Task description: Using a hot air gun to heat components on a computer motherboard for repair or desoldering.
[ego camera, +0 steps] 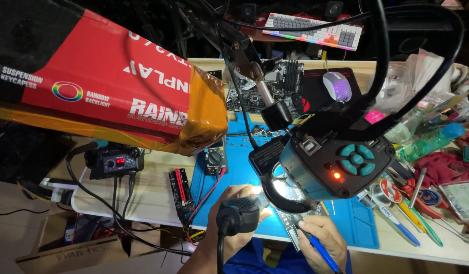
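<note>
Black hot-air tool (239,215) sat gripped in my left hand (229,223), nozzle aimed under lit microscope head (336,162) over blue work mat (234,172). My right hand (323,241) pinched blue-handled tool (320,251) on dark circuit board (294,226). Multimeter (214,160) and soldering station (115,162) lay left; keyboard (315,29) and mouse (337,85) sat beyond.

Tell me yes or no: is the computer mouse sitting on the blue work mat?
No, the mouse sits on a black pad behind the blue mat.
</note>
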